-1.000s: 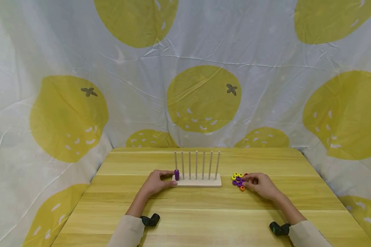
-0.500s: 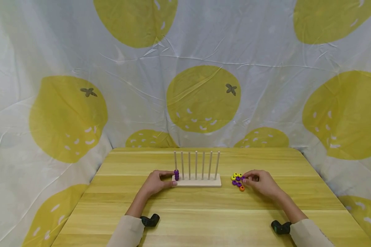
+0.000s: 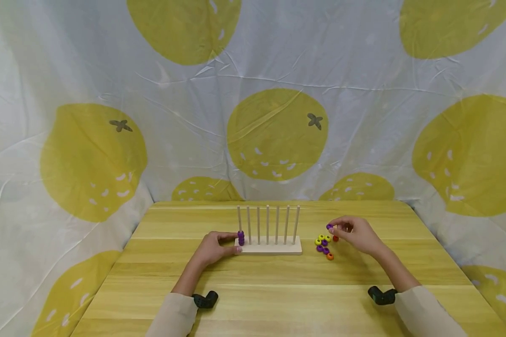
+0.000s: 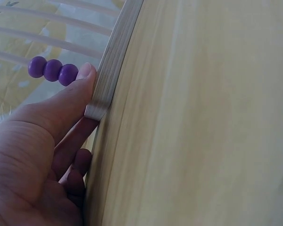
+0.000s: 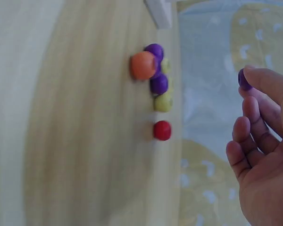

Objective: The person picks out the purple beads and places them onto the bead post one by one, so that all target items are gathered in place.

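Observation:
My left hand [image 3: 211, 247] grips the left end of a wooden peg rack [image 3: 270, 249], its thumb at the base's front corner. Several upright pegs stand in a row along the base. Three purple beads [image 4: 52, 70] are stacked on the leftmost peg, right beside my thumb in the left wrist view. My right hand [image 3: 357, 235] pinches one purple bead [image 5: 244, 80] between thumb and forefinger, raised off the table. Below and left of it lies a loose cluster with yellow beads [image 3: 321, 238], purple beads [image 3: 319, 248], an orange bead [image 3: 330, 256] and a red bead [image 3: 335, 238].
The wooden table [image 3: 270, 290] carries everything. A lemon-print cloth [image 3: 185, 131] hangs behind it and at both sides. Dark wrist-worn devices [image 3: 205, 300] sit at each sleeve cuff.
My right hand has lifted a purple bead up and away from the cluster, which uncovers the red bead. The left hand and the rack have stayed put.

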`<action>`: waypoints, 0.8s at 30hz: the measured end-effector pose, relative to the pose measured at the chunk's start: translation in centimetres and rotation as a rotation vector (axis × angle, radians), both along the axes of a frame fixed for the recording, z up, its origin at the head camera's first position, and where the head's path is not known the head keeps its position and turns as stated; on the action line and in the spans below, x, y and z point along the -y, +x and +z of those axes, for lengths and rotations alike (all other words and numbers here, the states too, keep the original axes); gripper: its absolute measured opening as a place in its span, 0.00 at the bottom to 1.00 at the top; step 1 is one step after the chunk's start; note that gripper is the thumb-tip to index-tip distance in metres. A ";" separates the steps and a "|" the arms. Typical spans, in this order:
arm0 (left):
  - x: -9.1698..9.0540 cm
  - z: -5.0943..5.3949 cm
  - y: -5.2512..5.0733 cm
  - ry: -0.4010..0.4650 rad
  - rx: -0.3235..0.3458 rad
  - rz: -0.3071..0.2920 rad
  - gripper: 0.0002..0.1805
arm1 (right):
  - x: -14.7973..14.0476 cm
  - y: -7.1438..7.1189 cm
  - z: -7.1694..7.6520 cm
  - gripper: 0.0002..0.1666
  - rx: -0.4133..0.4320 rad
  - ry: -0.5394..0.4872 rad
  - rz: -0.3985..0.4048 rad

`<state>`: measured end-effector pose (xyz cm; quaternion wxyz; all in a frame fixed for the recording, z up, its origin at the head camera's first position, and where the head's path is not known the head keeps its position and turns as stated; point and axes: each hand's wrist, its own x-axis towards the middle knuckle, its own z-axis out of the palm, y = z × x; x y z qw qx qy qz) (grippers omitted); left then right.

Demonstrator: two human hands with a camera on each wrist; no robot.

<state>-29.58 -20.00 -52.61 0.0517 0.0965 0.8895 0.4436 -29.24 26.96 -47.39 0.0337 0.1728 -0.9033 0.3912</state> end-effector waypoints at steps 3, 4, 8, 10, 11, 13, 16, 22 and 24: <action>0.0 0.1 0.0 -0.007 -0.010 0.000 0.30 | 0.6 -0.4 1.1 0.13 0.003 0.001 0.009; 0.0 0.1 0.0 -0.009 -0.014 0.000 0.30 | 0.8 -0.5 1.4 0.14 0.001 0.004 0.013; 0.0 0.1 0.1 -0.013 -0.011 0.003 0.29 | 1.6 -0.7 2.7 0.15 -0.011 0.019 0.023; 0.0 0.0 0.0 -0.015 -0.014 0.002 0.29 | 2.1 -0.7 3.3 0.15 -0.026 0.028 0.029; 0.0 0.0 0.0 -0.015 -0.016 0.001 0.29 | 2.3 -0.8 3.6 0.15 -0.033 0.028 0.030; 0.0 -0.1 0.0 -0.014 -0.018 0.000 0.29 | 2.7 -0.8 4.3 0.14 -0.048 0.027 0.032; 0.0 -0.1 0.0 -0.012 -0.017 0.000 0.29 | 3.3 -0.8 5.2 0.14 -0.054 0.026 0.039; 0.1 -0.1 0.0 -0.014 -0.015 -0.005 0.30 | 4.6 -1.0 6.7 0.16 -0.049 0.021 0.051; 0.1 -0.1 0.0 -0.015 -0.015 -0.002 0.29 | 5.0 -1.1 7.0 0.17 -0.051 0.010 0.059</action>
